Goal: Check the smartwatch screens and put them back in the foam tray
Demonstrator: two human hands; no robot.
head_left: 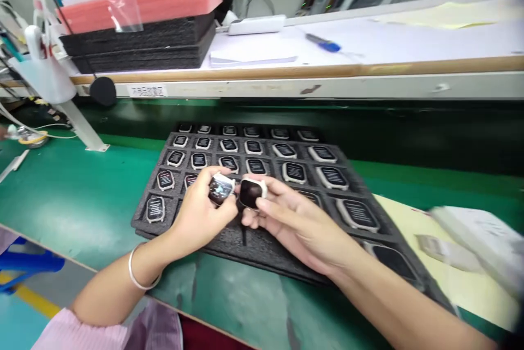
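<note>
My left hand point(204, 211) is closed on a smartwatch case point(221, 189) with no strap; its dark glass face catches a bright reflection. Right beside it, my right hand point(286, 213) pinches a second smartwatch case point(251, 193), its screen black and its rim silver. Both are held above a black foam tray point(262, 246) divided into square pockets. Several more watch cases, such as the watch at the tray's left corner point(155, 209), lie face up in the pockets with lines of light text on their screens. My hands and forearms hide part of the tray's middle and right.
The tray lies on a green bench point(102, 186). Behind it a shelf point(347, 69) carries black foam blocks point(135, 49), pink foam sheets point(143, 3) and a blue-tipped tool point(323, 42). A white cup point(45, 74) stands left. Yellow paper point(462, 279) and a white box point(483, 241) lie right.
</note>
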